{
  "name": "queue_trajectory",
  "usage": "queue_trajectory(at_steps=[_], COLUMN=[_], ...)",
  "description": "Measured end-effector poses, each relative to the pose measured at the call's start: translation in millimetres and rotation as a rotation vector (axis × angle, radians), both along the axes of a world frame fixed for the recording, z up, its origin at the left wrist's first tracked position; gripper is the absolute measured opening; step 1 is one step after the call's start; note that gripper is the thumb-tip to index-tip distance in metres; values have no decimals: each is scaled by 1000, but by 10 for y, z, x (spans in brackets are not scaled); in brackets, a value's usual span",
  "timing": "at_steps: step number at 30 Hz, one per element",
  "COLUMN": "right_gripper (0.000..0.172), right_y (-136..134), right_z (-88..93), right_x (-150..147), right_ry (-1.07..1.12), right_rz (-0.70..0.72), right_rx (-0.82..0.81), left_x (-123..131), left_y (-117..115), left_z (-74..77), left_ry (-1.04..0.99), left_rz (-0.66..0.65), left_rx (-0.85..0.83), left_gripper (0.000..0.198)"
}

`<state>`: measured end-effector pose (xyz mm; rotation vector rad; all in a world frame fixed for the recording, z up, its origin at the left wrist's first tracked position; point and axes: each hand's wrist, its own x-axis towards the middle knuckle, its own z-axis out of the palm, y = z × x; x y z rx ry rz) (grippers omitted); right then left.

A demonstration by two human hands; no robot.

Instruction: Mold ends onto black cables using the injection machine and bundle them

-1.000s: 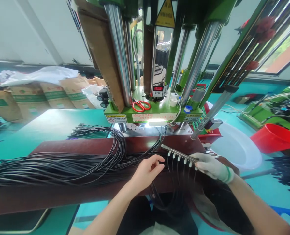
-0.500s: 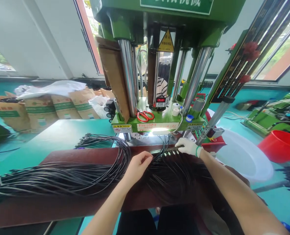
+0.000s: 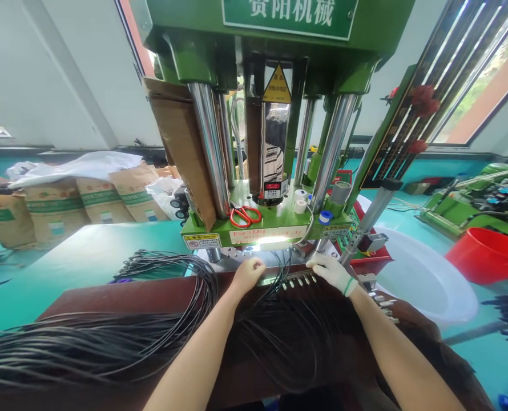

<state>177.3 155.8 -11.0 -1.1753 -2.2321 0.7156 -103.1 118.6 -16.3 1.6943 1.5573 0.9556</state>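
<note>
With the press [image 3: 275, 128] at twelve o'clock, the right hand [image 3: 331, 274] holds the metal bar [image 3: 297, 278] at its three-o'clock end, while the left hand [image 3: 249, 274], its grip impossible to tell, curls at nine, probably steadying it.

arms [image 3: 196, 348] extended forward, bare left hand [image 3: 249, 273] curled, right hand [image 3: 331, 272] gloved

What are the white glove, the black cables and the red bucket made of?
The glove looks like cloth: matte white, with a green edge. The cables seem coated in rubber or plastic: smooth, black, bending in loops. The bucket is probably plastic: smooth, evenly red.
</note>
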Motion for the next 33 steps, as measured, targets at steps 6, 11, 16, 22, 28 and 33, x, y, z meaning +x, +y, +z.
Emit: queue_trajectory(at_steps=[6, 11, 16, 22, 28, 33], right_gripper=[24, 24, 23, 23, 23, 24], right_y=[-13, -12, -26, -54, -43, -43], right_z=[-22, -36, -21, 18, -30, -53], right_x=[5, 19, 16, 3, 17, 27], right_ry=[15, 5, -4, -5, -10, -4], right_rz=[35, 49, 57, 58, 54, 49], right_rx=[40, 58, 65, 77, 78, 76], left_x=[-36, -21, -17, -30, -39, -44], left_y=[-89, -116, -127, -126, -124, -135], left_z=[-50, -10, -9, -35, -52, -49], left_ry=[38, 72, 98, 126, 147, 158], left_rz=[-33, -52, -57, -61, -74, -81], left_rx=[6, 19, 25, 29, 34, 33], left_gripper=[18, 16, 15, 14, 14, 15])
